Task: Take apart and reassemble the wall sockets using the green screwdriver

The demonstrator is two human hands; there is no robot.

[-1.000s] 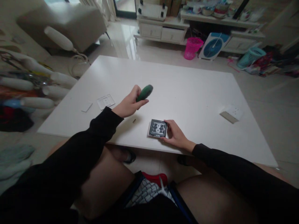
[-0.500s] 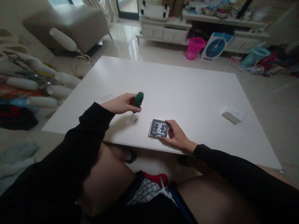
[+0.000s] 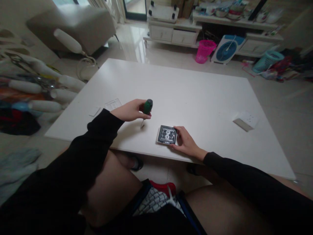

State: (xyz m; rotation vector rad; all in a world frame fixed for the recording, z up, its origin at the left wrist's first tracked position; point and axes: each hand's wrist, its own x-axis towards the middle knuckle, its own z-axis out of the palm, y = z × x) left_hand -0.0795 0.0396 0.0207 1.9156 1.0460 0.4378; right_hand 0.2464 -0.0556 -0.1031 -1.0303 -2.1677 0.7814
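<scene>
My left hand (image 3: 137, 110) is closed round the green handle of a screwdriver (image 3: 148, 107). Its thin shaft points down, and the tip is at a small dark screw-like piece (image 3: 143, 125) on the white table; whether they touch I cannot tell. To the right lies a square wall switch (image 3: 167, 134) with a dark inner frame and a pale edge, its two mechanisms facing up. My right hand (image 3: 183, 141) grips it by the right side, thumb at the near edge and fingers at the far one.
A white socket box (image 3: 245, 120) stands on the table's right side. Left of my left hand lie a clear frame (image 3: 112, 103) and a thin white plate (image 3: 95, 111). Beyond the white table (image 3: 176, 85) are a pink basket (image 3: 204, 51) and a blue fan (image 3: 226, 49).
My left hand has shifted slightly right with the screwdriver, bringing its tip from beside the small dark piece to it. My right hand and the switch stay practically in place.
</scene>
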